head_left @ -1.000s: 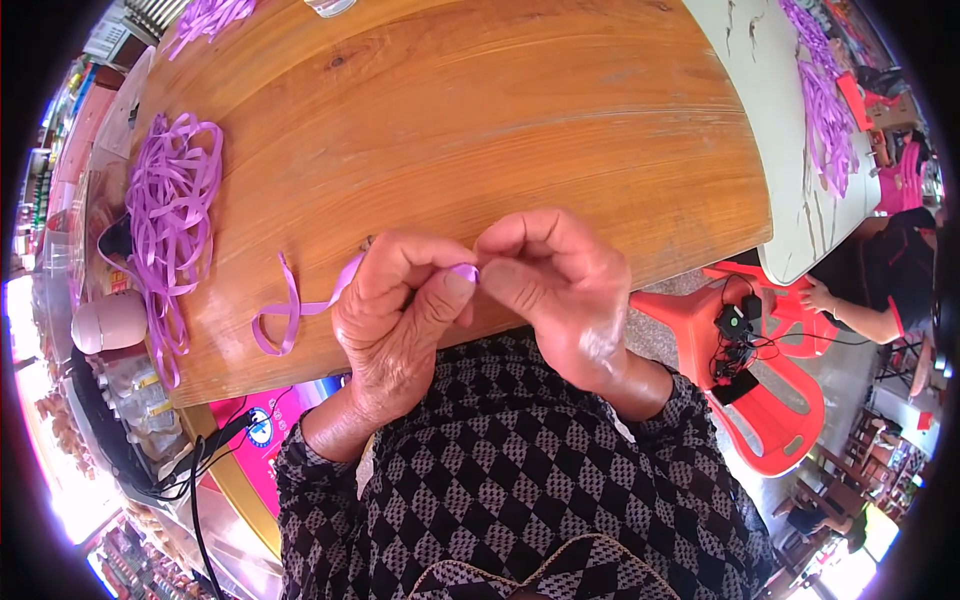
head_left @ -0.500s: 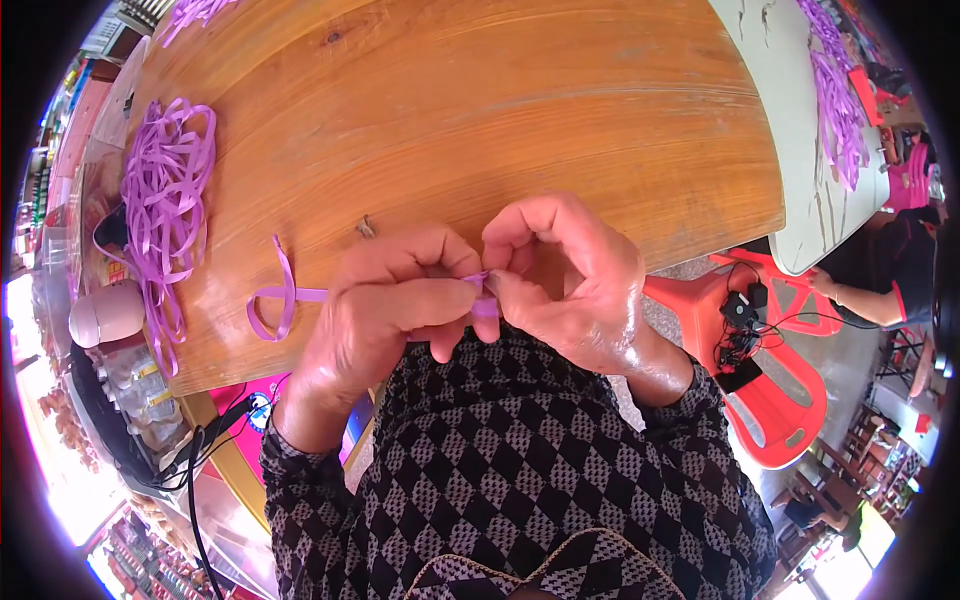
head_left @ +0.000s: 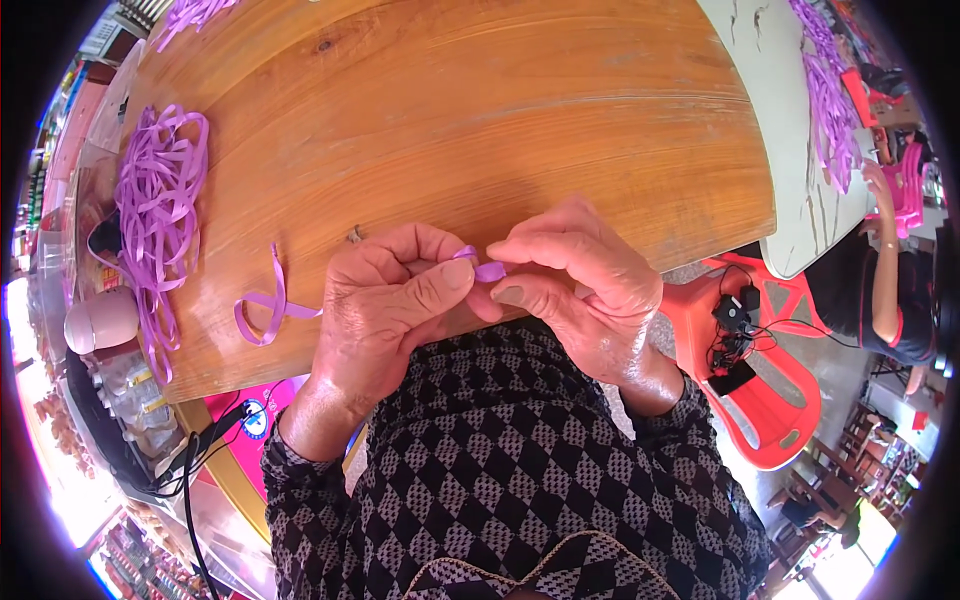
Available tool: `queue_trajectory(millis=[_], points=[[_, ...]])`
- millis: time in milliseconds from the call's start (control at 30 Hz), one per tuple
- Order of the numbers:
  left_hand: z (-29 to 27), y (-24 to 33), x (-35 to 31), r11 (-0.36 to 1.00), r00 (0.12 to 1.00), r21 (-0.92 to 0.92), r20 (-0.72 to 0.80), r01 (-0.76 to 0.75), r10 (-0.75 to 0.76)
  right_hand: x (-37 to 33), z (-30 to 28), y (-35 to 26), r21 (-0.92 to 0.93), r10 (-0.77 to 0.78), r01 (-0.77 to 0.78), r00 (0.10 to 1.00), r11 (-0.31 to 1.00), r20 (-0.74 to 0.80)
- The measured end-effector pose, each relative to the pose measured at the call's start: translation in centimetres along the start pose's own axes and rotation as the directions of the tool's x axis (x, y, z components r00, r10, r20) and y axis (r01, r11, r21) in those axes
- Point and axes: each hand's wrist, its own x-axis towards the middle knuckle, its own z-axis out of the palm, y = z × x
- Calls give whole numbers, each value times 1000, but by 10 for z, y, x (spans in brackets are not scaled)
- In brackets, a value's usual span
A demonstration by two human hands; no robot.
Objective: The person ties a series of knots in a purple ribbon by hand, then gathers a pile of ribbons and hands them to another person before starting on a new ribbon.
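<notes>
A narrow purple ribbon point(head_left: 490, 271) is pinched between the thumb and fingers of my left hand point(head_left: 372, 305), above the near edge of the wooden table. A small loop or fold of it sticks out past my left fingertips. Its other end trails out to the left of that hand and curls over the tabletop. My right hand point(head_left: 595, 290) is close by on the right, thumb and forefinger parted on either side of the folded bit, with a gap showing between them. Part of the ribbon is hidden inside my left fingers.
On the wooden table point(head_left: 480, 110), a heap of purple ribbon point(head_left: 160, 190) lies at the left, beside a pink rounded object point(head_left: 102, 320). More ribbon point(head_left: 828, 100) hangs over a white table point(head_left: 790, 190) at right. A red stool point(head_left: 765, 410) holds black cables; a person point(head_left: 885, 270) is beyond.
My right thumb and forefinger have parted from their pinch on the ribbon. A folded bit of ribbon now shows between the hands. The person at the right has raised an arm toward the white table.
</notes>
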Motion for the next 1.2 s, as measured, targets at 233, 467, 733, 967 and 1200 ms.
queue_trajectory(millis=[233,467,733,967,1200], points=[[5,0,-2,999,999,37,-6,-38,38,-1,-2,2,-14,11,-10,1000,1000,12],[7,-6,0,988,997,133,4,-79,79,0,-2,5,97,-4,5,1000,995,-7],[19,-1,-7,995,998,73,-19,-64,66,-3,-6,-1,342,209,-204,978,917,24],[6,0,-16,881,912,355,-146,-312,382,-2,-14,-3,327,295,-276,955,904,-11],[3,20,-8,-189,766,882,469,-432,440,7,-14,0,30,-18,16,999,999,42]])
